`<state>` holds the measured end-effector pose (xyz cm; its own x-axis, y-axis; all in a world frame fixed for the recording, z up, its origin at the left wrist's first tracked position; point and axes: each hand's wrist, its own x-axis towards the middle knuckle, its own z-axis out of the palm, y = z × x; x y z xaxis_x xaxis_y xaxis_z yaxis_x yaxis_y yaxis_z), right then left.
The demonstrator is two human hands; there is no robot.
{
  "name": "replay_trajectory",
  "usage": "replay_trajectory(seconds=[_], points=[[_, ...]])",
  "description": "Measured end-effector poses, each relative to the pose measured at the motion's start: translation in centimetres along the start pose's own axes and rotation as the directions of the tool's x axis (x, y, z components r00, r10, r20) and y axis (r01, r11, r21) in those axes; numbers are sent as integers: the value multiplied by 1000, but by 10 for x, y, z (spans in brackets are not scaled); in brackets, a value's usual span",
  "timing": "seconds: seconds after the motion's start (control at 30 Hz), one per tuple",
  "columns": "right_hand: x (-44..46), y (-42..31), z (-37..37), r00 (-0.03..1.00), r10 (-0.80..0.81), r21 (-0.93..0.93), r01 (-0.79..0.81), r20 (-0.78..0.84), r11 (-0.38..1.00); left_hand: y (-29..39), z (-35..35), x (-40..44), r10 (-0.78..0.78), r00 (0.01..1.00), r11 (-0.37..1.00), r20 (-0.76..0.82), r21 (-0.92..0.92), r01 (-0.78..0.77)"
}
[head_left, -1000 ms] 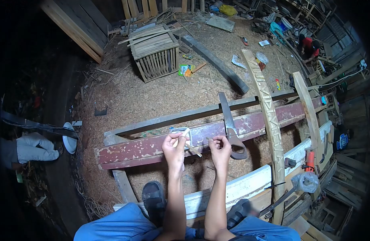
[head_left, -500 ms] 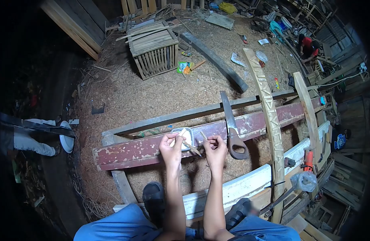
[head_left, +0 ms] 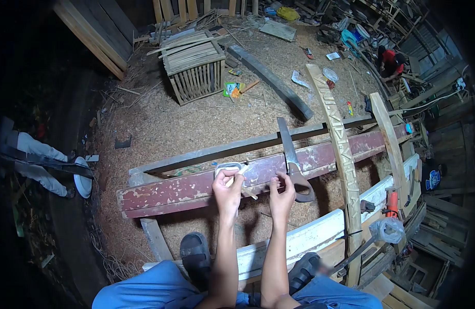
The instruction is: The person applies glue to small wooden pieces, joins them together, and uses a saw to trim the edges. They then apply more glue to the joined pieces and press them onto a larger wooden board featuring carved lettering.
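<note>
My left hand (head_left: 228, 190) is closed round small pale wooden sticks (head_left: 247, 192), whose ends stick out beside its fingers. Behind it, a light container (head_left: 221, 166) rests on the worn maroon beam (head_left: 165, 195). My right hand (head_left: 281, 191) is pinched in front of the same beam; whatever lies between its fingertips is too small to make out. Just right of that hand a handsaw (head_left: 290, 149) lies across the beam, its brown handle towards me.
A carved board (head_left: 342, 154) and a plain board (head_left: 389, 131) cross the beam at the right. Beyond stand a slatted crate (head_left: 196, 77) and a dark timber (head_left: 271, 80). One person (head_left: 391, 63) crouches far right; another person's legs (head_left: 41, 162) show at left.
The small stick seen at my right fingertips half a second ago no longer shows clearly. The legs at far left have moved apart. The view has shifted slightly.
</note>
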<state>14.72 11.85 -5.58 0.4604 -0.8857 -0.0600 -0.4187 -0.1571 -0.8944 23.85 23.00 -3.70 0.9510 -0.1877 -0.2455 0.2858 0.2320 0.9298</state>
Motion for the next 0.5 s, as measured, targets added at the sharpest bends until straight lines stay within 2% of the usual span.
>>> replay_trajectory(seconds=[0.03, 0.1, 0.13, 0.17, 0.23, 0.3, 0.37, 0.4, 0.43, 0.5], points=[[1, 4, -7, 1000, -1, 1, 1, -8, 1000, -2, 3, -2, 1, 1000, 1000, 8, -1, -1], [4, 14, -22, 985, -169, -360, 143, -42, 922, -4, 12, -8, 6, 1000, 999, 31, 41, -7], [5, 22, -30, 997, -74, -376, 69, 0, 924, -4, 17, -11, 8, 999, 999, 40, 40, -9], [3, 29, -34, 997, -75, -375, 66, -11, 925, -3, 22, -15, -32, 998, 996, 54, 87, 27], [2, 45, -42, 999, -11, -559, -12, -37, 829, -6, 32, -21, -67, 995, 989, 75, 134, 56], [1, 61, -44, 998, 45, -600, -58, -36, 798, -19, 39, -25, -48, 991, 988, 123, 152, 29], [3, 74, -41, 997, -2, -573, -39, -71, 819, -32, 47, -30, -9, 990, 985, 143, 170, -16], [4, 81, -38, 991, -82, -600, 3, -104, 800, -38, 51, -32, 29, 988, 981, 155, 185, -58], [9, 89, -37, 990, -81, -591, -2, -113, 806, -42, 54, -33, 36, 986, 979, 164, 190, -68], [16, 97, -37, 979, -204, -604, 149, -23, 783, -52, 58, -35, 39, 985, 963, 171, 258, -83]])
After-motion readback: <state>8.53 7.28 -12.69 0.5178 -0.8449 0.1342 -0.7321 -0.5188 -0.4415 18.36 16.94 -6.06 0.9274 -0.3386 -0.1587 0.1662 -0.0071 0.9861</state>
